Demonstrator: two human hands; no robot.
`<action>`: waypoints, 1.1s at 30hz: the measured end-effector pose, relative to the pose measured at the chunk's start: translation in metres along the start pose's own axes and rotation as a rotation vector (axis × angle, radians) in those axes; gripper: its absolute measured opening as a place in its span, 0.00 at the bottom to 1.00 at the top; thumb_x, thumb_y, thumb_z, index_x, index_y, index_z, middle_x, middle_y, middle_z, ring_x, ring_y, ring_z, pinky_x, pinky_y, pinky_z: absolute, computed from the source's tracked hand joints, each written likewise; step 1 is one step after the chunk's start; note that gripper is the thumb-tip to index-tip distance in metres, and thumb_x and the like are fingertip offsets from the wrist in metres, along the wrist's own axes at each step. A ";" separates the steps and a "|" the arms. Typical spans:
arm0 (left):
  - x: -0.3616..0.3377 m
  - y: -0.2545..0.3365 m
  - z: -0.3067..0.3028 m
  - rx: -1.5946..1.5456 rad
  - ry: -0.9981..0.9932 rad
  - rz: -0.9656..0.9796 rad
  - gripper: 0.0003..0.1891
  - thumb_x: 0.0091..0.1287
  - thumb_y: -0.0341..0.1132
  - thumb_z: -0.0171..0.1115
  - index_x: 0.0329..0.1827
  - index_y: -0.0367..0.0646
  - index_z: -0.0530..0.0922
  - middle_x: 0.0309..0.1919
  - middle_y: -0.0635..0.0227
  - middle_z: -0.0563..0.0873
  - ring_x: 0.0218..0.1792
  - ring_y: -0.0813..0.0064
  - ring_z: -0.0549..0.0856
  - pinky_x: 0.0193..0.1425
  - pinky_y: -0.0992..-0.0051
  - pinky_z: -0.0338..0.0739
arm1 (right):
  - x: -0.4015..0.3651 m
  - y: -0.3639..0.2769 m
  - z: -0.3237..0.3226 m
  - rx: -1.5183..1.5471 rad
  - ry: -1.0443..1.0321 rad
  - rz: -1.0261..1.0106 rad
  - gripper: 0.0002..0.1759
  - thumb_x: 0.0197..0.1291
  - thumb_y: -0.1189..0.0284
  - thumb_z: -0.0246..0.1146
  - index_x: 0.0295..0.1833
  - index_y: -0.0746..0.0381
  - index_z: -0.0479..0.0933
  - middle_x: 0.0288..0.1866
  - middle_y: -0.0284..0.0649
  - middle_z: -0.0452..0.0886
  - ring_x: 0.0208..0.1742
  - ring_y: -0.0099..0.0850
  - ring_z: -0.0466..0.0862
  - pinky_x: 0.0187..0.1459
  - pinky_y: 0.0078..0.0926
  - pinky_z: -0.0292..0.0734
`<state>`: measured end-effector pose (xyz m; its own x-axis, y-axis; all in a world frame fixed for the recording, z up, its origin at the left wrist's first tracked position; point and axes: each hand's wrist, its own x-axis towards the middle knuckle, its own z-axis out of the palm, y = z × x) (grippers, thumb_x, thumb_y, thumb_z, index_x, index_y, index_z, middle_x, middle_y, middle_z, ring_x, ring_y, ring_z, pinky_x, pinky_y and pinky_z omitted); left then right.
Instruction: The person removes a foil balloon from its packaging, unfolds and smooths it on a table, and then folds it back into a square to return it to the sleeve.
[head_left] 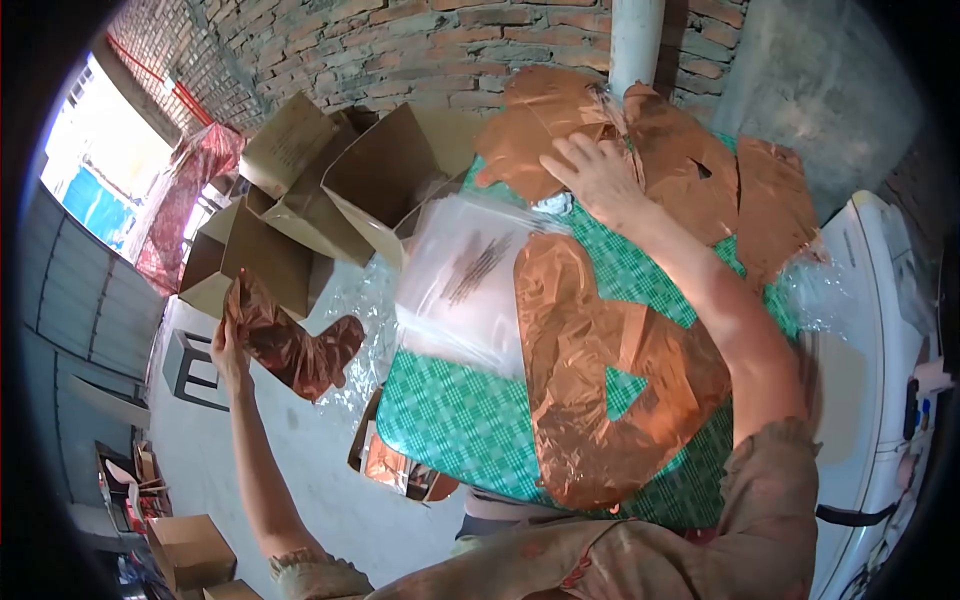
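My left hand [229, 350] is out to the left of the table, closed on one end of a flat, crinkled copper foil balloon [293, 345] that hangs over the floor. At the table's far side my right hand [603, 182] lies with fingers spread on a pile of copper foil balloons [690, 165]. Whether its fingertips pinch any foil is not visible. Closer to my body, a large flat foil balloon [570, 370] with a triangular hole lies on the green checked tablecloth [450, 420]. Left of it rests a stack of clear plastic bags [465, 280] with dark print.
Several open cardboard boxes [385, 160] stand beyond the table on the left. A small box [425, 485] with copper foil packets sits below the table's left edge. At the right is a white appliance [865, 330]; a white pipe [636, 45] runs down the brick wall [400, 45].
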<state>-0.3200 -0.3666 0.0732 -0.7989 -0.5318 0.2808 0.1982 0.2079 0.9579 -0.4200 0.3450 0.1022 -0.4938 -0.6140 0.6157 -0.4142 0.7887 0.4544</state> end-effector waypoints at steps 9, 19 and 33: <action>-0.017 -0.015 0.005 0.130 -0.034 -0.046 0.15 0.82 0.38 0.62 0.60 0.35 0.84 0.49 0.72 0.87 0.47 0.84 0.85 0.53 0.82 0.82 | 0.015 0.011 0.079 0.081 -0.038 0.065 0.03 0.56 0.68 0.65 0.33 0.54 0.80 0.37 0.33 0.78 0.43 0.36 0.82 0.39 0.38 0.81; -0.022 -0.059 -0.008 0.200 -0.093 -0.110 0.12 0.82 0.36 0.62 0.56 0.35 0.84 0.47 0.73 0.86 0.47 0.84 0.84 0.53 0.81 0.81 | 0.046 0.085 0.076 -0.110 0.133 0.895 0.09 0.72 0.64 0.62 0.43 0.57 0.83 0.45 0.40 0.85 0.47 0.46 0.90 0.43 0.49 0.86; -0.053 -0.072 -0.020 0.237 -0.066 -0.189 0.14 0.82 0.39 0.63 0.58 0.36 0.85 0.48 0.72 0.88 0.48 0.83 0.86 0.56 0.78 0.82 | 0.071 0.079 0.128 -0.025 -0.041 0.779 0.18 0.75 0.60 0.62 0.62 0.57 0.79 0.55 0.43 0.85 0.58 0.46 0.84 0.55 0.45 0.82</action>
<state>-0.2806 -0.3700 -0.0089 -0.8457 -0.5264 0.0875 -0.0884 0.3000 0.9498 -0.5857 0.3594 0.0993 -0.6630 0.1172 0.7393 0.0806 0.9931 -0.0851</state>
